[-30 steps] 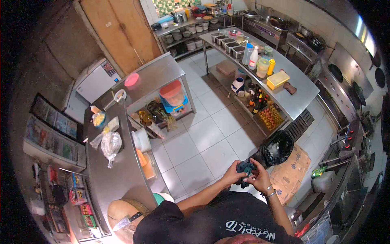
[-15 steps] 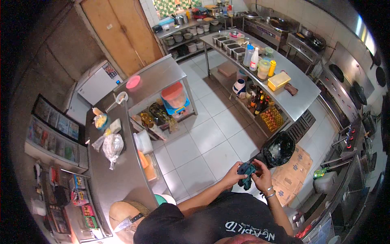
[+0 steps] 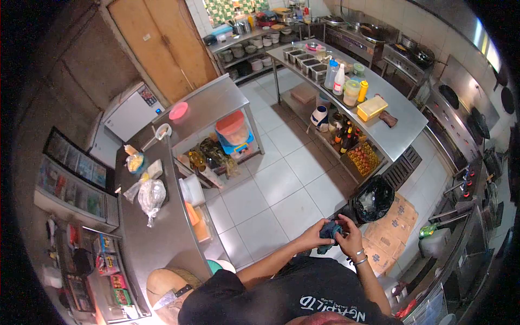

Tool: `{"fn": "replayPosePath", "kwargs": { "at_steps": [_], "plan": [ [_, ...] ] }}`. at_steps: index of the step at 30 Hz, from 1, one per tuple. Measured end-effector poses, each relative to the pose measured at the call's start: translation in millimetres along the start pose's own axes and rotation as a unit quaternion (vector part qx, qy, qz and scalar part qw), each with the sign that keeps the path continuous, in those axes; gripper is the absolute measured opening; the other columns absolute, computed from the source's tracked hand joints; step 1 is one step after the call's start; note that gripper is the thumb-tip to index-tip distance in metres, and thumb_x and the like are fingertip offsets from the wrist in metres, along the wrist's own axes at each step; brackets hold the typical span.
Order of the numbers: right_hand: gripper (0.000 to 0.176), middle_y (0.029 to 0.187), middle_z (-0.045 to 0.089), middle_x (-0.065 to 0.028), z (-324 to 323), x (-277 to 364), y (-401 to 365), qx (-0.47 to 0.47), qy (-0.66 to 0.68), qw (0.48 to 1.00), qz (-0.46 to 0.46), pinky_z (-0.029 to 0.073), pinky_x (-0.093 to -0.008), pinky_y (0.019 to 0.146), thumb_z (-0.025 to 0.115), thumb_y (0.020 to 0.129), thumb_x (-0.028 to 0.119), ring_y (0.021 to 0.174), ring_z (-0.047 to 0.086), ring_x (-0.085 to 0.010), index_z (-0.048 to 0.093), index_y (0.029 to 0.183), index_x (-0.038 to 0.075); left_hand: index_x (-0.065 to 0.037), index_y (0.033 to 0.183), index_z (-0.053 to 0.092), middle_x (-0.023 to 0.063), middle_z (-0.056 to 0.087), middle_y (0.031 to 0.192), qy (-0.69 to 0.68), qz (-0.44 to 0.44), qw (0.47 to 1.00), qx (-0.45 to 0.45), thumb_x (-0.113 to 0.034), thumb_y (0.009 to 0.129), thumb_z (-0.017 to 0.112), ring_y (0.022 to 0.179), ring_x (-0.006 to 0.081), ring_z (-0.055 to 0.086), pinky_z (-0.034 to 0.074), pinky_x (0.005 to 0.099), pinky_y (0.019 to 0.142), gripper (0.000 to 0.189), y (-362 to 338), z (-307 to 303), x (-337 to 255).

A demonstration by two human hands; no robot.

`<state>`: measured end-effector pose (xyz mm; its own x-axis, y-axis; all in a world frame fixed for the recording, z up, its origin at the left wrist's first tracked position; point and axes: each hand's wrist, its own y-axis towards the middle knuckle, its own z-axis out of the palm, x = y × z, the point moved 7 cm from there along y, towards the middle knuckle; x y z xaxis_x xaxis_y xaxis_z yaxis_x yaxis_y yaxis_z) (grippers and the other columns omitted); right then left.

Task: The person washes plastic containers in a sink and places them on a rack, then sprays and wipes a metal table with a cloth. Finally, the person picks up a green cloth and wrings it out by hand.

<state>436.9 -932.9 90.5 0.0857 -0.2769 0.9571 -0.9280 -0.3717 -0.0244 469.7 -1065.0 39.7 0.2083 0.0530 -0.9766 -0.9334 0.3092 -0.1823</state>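
A crumpled dark teal cloth (image 3: pixel 328 232) is bunched between my two hands, in front of my black shirt. My left hand (image 3: pixel 311 236) grips it from the left side, fingers closed around the folds. On the other side, my right hand (image 3: pixel 351 237), with bracelets at the wrist, pinches the cloth with thumb and fingers. Some of the fingertips are hidden behind the cloth. Just beyond my right hand stands a bin lined with a black bag (image 3: pixel 374 199).
To my left, a steel counter (image 3: pixel 132 249) holds plastic-bagged food (image 3: pixel 150 195) and a round wooden board (image 3: pixel 162 281) with a knife (image 3: pixel 172 297). Ahead right is a steel table (image 3: pixel 403 130) with bottles and tubs. Flattened cardboard (image 3: pixel 387 235) covers the floor at right.
The cloth has been bunched more compactly, and its hanging lower part has drawn up. My left hand has shifted slightly right, and both hands still hold the cloth.
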Motion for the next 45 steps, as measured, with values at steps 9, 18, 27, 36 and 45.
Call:
{"fn": "replayPosePath", "kwargs": {
  "at_steps": [9, 18, 27, 36, 45],
  "plan": [
    [0.058, 0.104, 0.065, -0.0077, -5, -6, -2, -0.033, -0.133, 0.989, -0.054, 0.051, -0.0313, 0.083, 0.070, 0.071, -0.001, 0.095, 0.063, -0.0189, 0.055, 0.126, 0.006, -0.005, 0.128, 0.040, 0.0102, 0.058, 0.115, 0.121, 0.054, 0.991, 0.004, -0.020, 0.080, 0.075, 0.105, 0.0173, 0.054, 0.045, 0.0322, 0.090, 0.062, -4, 8, -18],
    [0.053, 0.093, 0.063, -0.0119, -4, -7, -4, -0.030, -0.111, 0.992, -0.044, 0.051, -0.0358, 0.078, 0.076, 0.065, 0.003, 0.087, 0.064, -0.0259, 0.060, 0.116, 0.007, -0.011, 0.125, 0.047, 0.0140, 0.064, 0.105, 0.152, 0.010, 0.988, -0.008, -0.010, 0.083, 0.057, 0.095, 0.0281, 0.064, 0.048, 0.0385, 0.083, 0.043, -7, 1, -18],
    [0.046, 0.094, 0.066, -0.0131, -12, 1, -6, -0.037, -0.181, 0.982, -0.049, 0.051, -0.0372, 0.080, 0.072, 0.066, -0.001, 0.090, 0.064, -0.0302, 0.064, 0.110, 0.009, -0.012, 0.114, 0.059, 0.0083, 0.067, 0.080, 0.210, -0.017, 0.969, -0.128, -0.014, 0.084, 0.047, 0.067, 0.0202, 0.064, 0.050, 0.0335, 0.063, 0.032, -15, -46, -51],
    [0.026, 0.083, 0.065, -0.0142, -9, 0, -9, 0.018, -0.189, 0.978, -0.089, 0.048, -0.0403, 0.074, 0.062, 0.070, -0.002, 0.080, 0.060, -0.0326, 0.067, 0.095, 0.005, -0.007, 0.114, 0.058, 0.0102, 0.065, 0.099, 0.183, 0.058, 0.971, -0.139, -0.009, 0.079, 0.048, 0.086, 0.0208, 0.064, 0.051, 0.0330, 0.078, 0.037, -13, -79, -48],
    [0.052, 0.101, 0.059, -0.0184, -5, 45, -2, -0.048, -0.140, 0.966, -0.213, 0.047, -0.0379, 0.090, 0.054, 0.074, -0.007, 0.092, 0.060, -0.0352, 0.050, 0.126, 0.002, -0.008, 0.108, 0.058, 0.0132, 0.055, 0.111, 0.232, 0.140, 0.956, 0.108, 0.000, 0.074, 0.051, 0.111, 0.0302, 0.052, 0.041, 0.0372, 0.097, 0.035, -15, -15, -73]
  ]
}}
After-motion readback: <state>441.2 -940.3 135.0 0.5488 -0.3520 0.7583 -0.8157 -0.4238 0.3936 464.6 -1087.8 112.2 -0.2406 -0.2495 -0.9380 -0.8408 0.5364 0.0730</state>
